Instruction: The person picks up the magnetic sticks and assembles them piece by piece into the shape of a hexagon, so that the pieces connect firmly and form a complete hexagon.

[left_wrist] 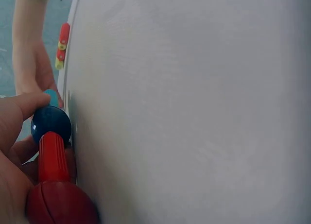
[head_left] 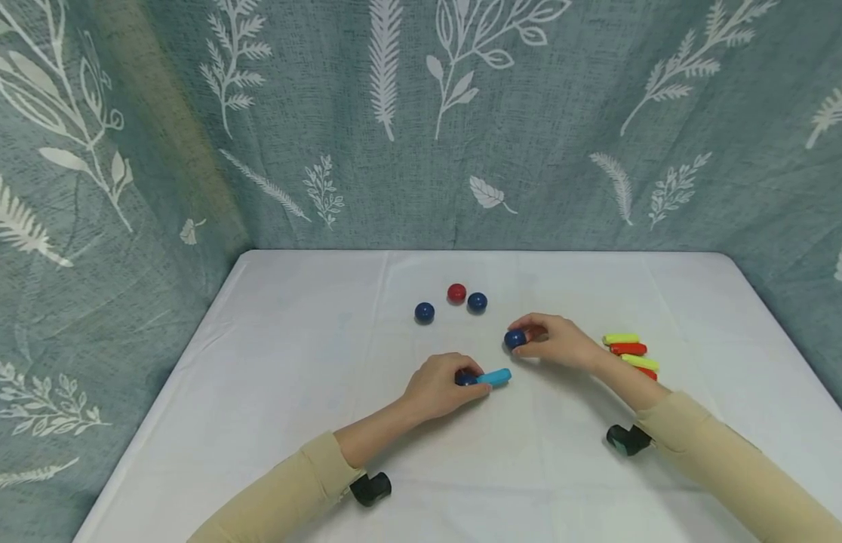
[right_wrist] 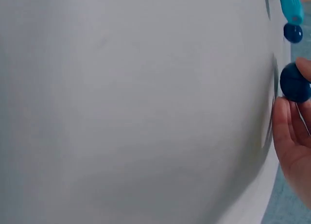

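My left hand [head_left: 436, 386] grips a joined toy piece in the middle of the table. In the left wrist view this piece runs from a red ball [left_wrist: 62, 204] through a ridged red rod [left_wrist: 53, 157] to a dark blue ball [left_wrist: 51, 124]. A light blue rod [head_left: 494, 378] sticks out of that blue ball toward the right. My right hand [head_left: 557, 343] pinches a separate dark blue ball [head_left: 514, 339] between thumb and fingers, a short way beyond the rod's free end. In the right wrist view, this ball [right_wrist: 294, 83] is apart from the light blue rod [right_wrist: 291, 8].
Behind the hands lie a red ball [head_left: 456, 293], a blue ball [head_left: 477, 303] and another blue ball [head_left: 424, 313]. Yellow and red rods [head_left: 628, 349] lie beside the right forearm. A patterned curtain [head_left: 421, 151] hangs at the back of the white table [head_left: 312, 302].
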The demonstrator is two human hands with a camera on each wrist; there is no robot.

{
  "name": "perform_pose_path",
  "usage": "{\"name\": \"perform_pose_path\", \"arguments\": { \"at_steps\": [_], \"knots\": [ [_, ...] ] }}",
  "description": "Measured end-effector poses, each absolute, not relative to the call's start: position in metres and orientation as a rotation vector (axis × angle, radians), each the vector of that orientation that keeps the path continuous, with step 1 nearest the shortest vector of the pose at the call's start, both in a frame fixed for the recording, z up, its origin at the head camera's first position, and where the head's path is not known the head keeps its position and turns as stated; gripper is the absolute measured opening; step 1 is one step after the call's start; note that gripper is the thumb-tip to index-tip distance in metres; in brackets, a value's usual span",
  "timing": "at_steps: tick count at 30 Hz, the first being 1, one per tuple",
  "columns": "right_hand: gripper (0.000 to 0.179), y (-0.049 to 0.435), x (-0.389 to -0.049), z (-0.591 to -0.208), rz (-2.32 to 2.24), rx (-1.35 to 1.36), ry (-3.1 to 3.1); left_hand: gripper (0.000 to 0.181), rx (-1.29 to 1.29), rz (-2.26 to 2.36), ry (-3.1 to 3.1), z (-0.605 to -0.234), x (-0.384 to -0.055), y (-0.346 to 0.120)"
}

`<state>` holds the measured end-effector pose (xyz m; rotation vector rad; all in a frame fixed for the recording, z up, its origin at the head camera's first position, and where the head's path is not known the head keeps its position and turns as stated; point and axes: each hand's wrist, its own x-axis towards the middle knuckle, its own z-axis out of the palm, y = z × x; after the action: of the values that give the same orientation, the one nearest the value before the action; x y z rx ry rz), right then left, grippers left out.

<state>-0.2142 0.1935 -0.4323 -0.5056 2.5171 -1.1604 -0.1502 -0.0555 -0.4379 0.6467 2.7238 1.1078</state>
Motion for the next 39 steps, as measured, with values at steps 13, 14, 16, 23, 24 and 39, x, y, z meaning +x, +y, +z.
{"name": "perform_pose_path", "arguments": {
  "at_steps": [13, 14, 16, 23, 24, 39],
  "knots": [
    [0.040, 0.197, -0.189, -0.435, -1.257, -0.581, 2.359, 0.017, 0.618, 1.133, 2.716, -0.438, -0.150, -0.061],
    [0.040, 0.196, -0.188, -0.435, -1.267, -0.585, 2.349, 0.017, 0.620, 1.133, 2.716, -0.438, -0.150, -0.061],
    [0.039, 0.194, -0.186, -0.435, -1.277, -0.595, 2.340, 0.018, 0.623, 1.132, 2.717, -0.439, -0.150, -0.062],
    [0.039, 0.190, -0.184, -0.436, -1.293, -0.597, 2.329, 0.019, 0.617, 1.117, 2.733, -0.439, -0.150, -0.064],
    [0.040, 0.190, -0.184, -0.437, -1.298, -0.597, 2.324, 0.019, 0.620, 1.118, 2.735, -0.439, -0.150, -0.064],
    [0.041, 0.186, -0.182, -0.438, -1.337, -0.676, 2.249, 0.034, 0.673, 1.090, 2.697, -0.431, -0.157, -0.049]
  ]
}}
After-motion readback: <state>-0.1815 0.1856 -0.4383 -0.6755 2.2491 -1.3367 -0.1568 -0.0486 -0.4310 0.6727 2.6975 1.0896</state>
